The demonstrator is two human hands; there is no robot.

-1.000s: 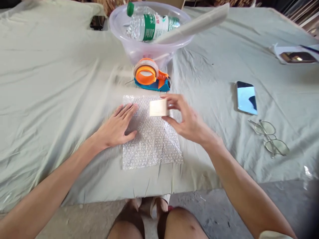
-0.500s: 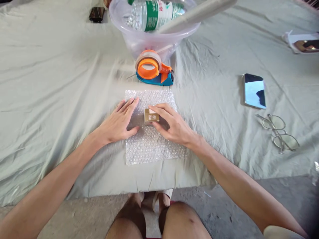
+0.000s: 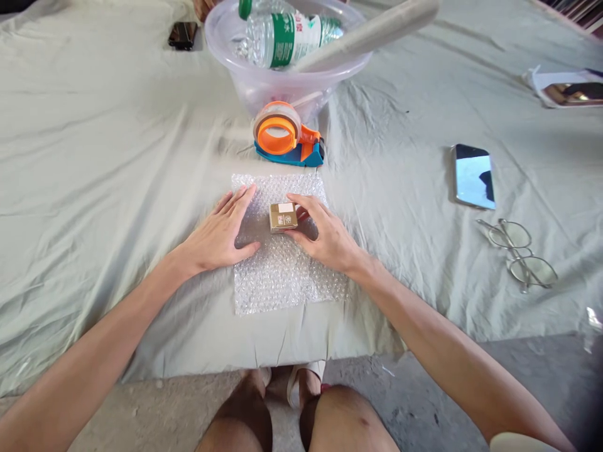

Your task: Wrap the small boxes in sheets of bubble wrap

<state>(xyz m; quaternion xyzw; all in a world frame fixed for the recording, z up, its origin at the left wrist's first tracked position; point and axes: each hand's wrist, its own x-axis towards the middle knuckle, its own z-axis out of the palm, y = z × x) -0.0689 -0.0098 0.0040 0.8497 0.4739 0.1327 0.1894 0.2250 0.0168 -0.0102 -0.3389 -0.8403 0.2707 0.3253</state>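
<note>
A small gold-brown box (image 3: pixel 283 217) with a white label sits near the middle of a sheet of bubble wrap (image 3: pixel 282 282). My right hand (image 3: pixel 325 233) has its thumb and fingers around the right side of the box. On the sheet's left edge rests my left hand (image 3: pixel 223 232), fingers spread and thumb apart, with nothing in it. A gap separates it from the box. Just beyond the sheet stands an orange and blue tape dispenser (image 3: pixel 288 135) with a roll of clear tape on it.
Behind the dispenser is a translucent plastic basin (image 3: pixel 245 72) holding a green-labelled water bottle (image 3: pixel 285 39) and a long pale roll (image 3: pixel 367 37). A phone (image 3: pixel 473 177) and eyeglasses (image 3: pixel 521 254) lie at right. A dark object (image 3: pixel 183 35) lies far left, near part of another person's hand (image 3: pixel 203 9).
My right fingers have slid from the top of the box towards its right side, uncovering the white label. My left hand stays on the sheet. The whole view has shifted slightly.
</note>
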